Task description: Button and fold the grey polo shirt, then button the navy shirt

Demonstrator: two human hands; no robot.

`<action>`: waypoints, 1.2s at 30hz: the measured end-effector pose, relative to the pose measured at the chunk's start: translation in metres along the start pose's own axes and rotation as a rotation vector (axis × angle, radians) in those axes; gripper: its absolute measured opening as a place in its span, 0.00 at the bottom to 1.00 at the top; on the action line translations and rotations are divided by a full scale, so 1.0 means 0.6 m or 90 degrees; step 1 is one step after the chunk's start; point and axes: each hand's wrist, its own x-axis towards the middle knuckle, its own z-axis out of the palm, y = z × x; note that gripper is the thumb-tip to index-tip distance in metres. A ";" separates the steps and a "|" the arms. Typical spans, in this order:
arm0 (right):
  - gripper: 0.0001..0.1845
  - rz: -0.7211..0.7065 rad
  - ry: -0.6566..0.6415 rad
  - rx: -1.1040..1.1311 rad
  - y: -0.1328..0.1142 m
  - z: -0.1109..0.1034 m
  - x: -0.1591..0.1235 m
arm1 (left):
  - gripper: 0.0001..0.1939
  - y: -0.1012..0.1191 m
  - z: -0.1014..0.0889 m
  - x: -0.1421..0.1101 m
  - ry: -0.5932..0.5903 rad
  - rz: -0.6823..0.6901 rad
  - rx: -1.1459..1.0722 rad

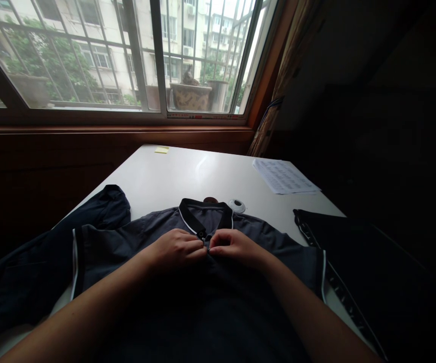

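A white worktop stands before a barred window. A dark polo shirt lies lengthwise, collar toward the far edge; left hand and right hand, equally near, each pinch its front opening narrowly, just below the collar.

**Polo shirt lay across the near part of the table**

Our left hand and right hand rested side by side on its front, just below the collar. Left of the shirt we had a garment, partly on the table; to the right, a cloth lay over the table's side edge. Just behind the collar we saw a disc, with a ring-shaped object to its right. Farther back we had papers near the far right corner and a sticky note near the far left one. Behind the table was the window, with a curtain at its right and a flowerpot beyond it.
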 end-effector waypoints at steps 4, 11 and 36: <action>0.14 -0.004 -0.003 0.001 0.003 -0.001 0.000 | 0.07 0.000 0.000 0.000 0.001 0.000 -0.002; 0.15 -0.003 -0.001 0.004 0.002 -0.001 -0.001 | 0.06 -0.005 0.001 -0.003 0.007 0.003 -0.018; 0.04 -0.102 0.109 -0.081 0.031 0.002 0.005 | 0.12 -0.004 0.000 -0.010 -0.011 -0.048 -0.206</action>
